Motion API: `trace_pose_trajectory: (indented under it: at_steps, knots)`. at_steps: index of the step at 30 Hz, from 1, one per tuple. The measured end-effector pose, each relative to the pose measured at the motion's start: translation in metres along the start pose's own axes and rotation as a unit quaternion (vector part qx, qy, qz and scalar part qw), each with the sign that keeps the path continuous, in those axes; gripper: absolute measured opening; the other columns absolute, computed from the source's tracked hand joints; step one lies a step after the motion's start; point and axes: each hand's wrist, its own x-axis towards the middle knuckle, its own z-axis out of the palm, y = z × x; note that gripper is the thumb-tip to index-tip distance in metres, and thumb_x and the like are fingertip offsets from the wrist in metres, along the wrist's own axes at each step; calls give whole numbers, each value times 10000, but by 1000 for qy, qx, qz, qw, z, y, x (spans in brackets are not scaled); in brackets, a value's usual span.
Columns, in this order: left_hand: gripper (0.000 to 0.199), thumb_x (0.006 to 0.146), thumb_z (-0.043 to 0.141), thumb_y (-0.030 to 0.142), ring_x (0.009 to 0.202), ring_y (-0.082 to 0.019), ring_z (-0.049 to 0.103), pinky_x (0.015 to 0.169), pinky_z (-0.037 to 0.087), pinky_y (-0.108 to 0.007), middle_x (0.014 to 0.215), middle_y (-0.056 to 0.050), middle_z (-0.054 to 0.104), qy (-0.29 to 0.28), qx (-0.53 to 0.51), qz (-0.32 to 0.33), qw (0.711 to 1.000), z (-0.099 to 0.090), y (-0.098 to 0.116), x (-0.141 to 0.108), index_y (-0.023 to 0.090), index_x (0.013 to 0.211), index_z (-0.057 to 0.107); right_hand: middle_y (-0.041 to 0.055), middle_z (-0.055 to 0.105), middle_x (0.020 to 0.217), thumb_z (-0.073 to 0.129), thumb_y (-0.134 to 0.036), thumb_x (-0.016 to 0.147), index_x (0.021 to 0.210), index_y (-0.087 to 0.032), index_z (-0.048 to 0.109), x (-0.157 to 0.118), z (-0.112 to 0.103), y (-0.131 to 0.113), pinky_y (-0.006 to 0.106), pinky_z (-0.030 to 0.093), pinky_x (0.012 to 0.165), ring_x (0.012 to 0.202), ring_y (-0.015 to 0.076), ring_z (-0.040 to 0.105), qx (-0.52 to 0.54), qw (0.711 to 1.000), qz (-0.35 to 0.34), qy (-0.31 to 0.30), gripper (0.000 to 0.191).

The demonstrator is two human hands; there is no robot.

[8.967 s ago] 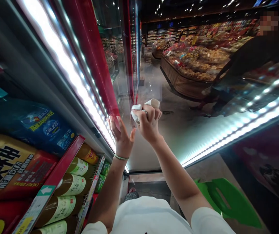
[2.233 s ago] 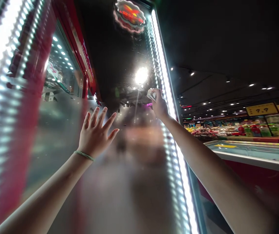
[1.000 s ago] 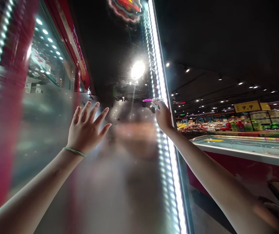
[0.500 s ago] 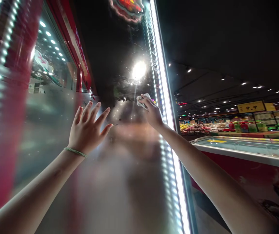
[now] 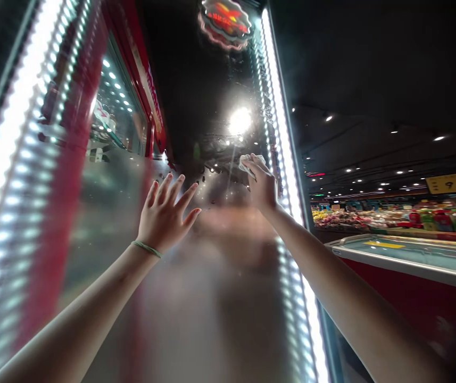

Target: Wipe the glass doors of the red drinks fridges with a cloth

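Head view: two bare hands up at a tall glass pane (image 5: 212, 319), lit along both sides. Right hand (image 5: 263, 185) has its fingers folded over a crumpled white cloth (image 5: 247, 163) — could be paper, can't tell. Cloth sits around mid-height, toward the pane's right edge, near the right light strip (image 5: 279, 90). It's bunched small under the fingers, probably so it doesn't slip and pressure goes through one compact pad. Contact with the glass looks likely; can't confirm from this angle.

Left hand (image 5: 164, 215) holds nothing: fingers wide, thumb out toward the cloth, palm facing the pane, nearer its left edge. Spread like that, I'd read it as bracing or balance — touching or just off the glass, can't tell. Green band (image 5: 147, 249) on that wrist.

Pane looks hazy from about hand level down, sharper above, ragged boundary near the hands. Shaped sign (image 5: 225, 21) sits by its top right corner, presumably up there to block little. Chest freezer (image 5: 415, 290) stands past the right edge, well apart.
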Motion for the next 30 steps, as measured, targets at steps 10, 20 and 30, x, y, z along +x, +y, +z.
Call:
trace_pose_trajectory:
  at_steps: [10, 20, 30]
  knots:
    - [561, 1034, 579, 495, 1584, -383, 391, 1304, 299, -620, 1664, -121, 490, -6, 2, 0, 1000, 0, -2, 1, 295, 1558, 554, 6, 628, 1562, 500, -74, 985, 1387, -322, 729, 18, 24, -16, 588, 480, 1252, 1510, 295, 533, 14, 1000, 15, 7, 525]
    - [566, 1031, 583, 490, 1573, -374, 413, 1311, 301, -604, 1649, -126, 508, -13, -3, 2, 1000, -2, -4, 2, 292, 1560, 558, -42, 660, 1520, 516, -37, 962, 1363, -383, 736, 24, 28, -30, 549, 490, 1253, 1469, 267, 581, 31, 999, -14, -19, 574]
    - [561, 1043, 559, 484, 1563, -345, 433, 1310, 318, -566, 1634, -130, 524, -26, 4, 14, 1000, -14, -22, -7, 278, 1564, 553, -45, 650, 1533, 548, 7, 945, 1342, -377, 750, 36, 41, -52, 511, 513, 1234, 1460, 265, 590, 43, 997, -32, -63, 588]
